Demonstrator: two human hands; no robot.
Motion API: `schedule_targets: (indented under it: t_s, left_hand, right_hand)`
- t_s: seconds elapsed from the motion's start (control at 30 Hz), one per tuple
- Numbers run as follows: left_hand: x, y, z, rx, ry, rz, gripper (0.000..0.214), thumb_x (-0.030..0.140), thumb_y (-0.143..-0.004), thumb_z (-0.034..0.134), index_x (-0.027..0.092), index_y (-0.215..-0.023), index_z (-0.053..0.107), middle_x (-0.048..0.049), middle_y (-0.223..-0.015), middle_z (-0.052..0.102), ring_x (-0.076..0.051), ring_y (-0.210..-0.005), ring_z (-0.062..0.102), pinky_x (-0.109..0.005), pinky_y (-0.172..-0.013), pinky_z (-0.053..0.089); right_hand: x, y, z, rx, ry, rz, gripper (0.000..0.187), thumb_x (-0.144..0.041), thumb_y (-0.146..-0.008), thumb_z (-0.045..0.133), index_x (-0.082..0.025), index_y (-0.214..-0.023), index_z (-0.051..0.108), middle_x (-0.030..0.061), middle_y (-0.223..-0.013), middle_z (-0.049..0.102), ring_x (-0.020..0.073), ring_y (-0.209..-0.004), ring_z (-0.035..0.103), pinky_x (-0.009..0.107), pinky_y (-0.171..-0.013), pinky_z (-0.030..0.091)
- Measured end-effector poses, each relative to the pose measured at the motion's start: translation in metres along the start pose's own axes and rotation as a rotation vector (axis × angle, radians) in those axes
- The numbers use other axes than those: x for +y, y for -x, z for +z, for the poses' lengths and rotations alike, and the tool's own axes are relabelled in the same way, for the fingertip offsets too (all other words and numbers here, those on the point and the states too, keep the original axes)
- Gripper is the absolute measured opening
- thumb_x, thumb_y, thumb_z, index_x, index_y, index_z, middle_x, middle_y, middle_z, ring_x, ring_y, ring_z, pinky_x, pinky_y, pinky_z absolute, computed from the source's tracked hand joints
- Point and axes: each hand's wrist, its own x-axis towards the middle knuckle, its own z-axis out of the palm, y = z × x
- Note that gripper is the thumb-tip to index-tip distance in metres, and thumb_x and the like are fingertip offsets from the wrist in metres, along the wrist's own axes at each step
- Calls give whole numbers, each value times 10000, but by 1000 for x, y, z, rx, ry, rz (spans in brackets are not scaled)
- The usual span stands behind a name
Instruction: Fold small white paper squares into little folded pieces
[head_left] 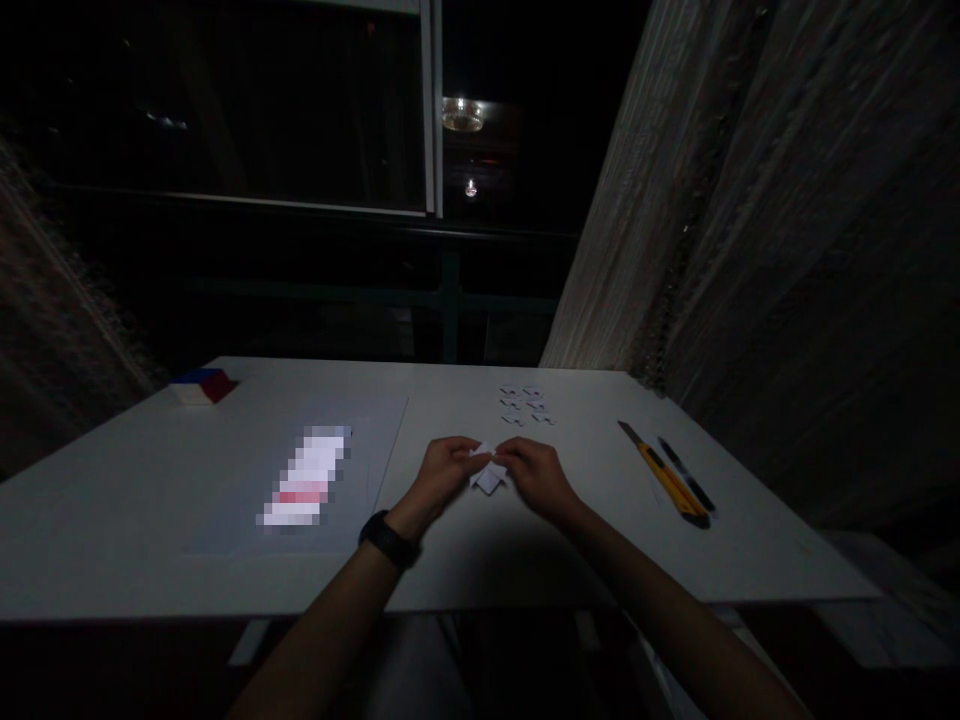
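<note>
Between my two hands is a small piece of folded white paper (489,480), held just above the white table near its middle. My left hand (448,475), with a dark band on its wrist, pinches the paper's left side. From the right, my right hand (536,475) pinches its upper right part, and the fingertips of both hands nearly meet. The fingers hide part of the folds. Just beyond my hands, several small folded paper pieces (527,405) lie in two columns on the table.
A yellow utility knife (666,478) and a dark pen (686,474) lie on the right. To the left, a bright pixelated rectangle (307,478) rests on a pale sheet (225,530). A blue, red and white block (202,386) sits at the far left. Curtains (622,200) flank the table (112,540).
</note>
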Motion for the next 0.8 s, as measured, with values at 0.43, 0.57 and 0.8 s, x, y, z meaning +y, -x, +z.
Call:
schedule_targets:
  t_s: [0.43, 0.57, 0.8]
  left_hand:
    - [1, 0, -3, -58, 46, -50, 367, 259, -499, 785, 102, -775, 602, 6, -533, 573, -82, -447, 490, -206, -450, 340]
    - [-3, -1, -3, -43, 27, -45, 394, 253, -491, 787, 109, -805, 597, 12, -536, 573, -92, -457, 506, -210, -456, 351]
    - [-5, -1, -2, 4, -14, -7, 408, 236, -482, 780, 87, -819, 604, 12, -540, 564, -80, -457, 487, -208, -461, 346]
  right_hand:
    - [1, -1, -1, -7, -19, 32, 117, -186, -764, 544, -173, -702, 642, 16, -681, 647, 142, -668, 589, 246, -651, 435]
    - [1, 0, -1, -3, -8, 44, 117, -185, -759, 544, -176, -688, 637, 15, -669, 643, 143, -654, 583, 248, -639, 436]
    - [1, 1, 3, 35, -5, 90, 104, -204, -740, 559, -176, -663, 624, 6, -630, 625, 135, -609, 560, 238, -596, 422]
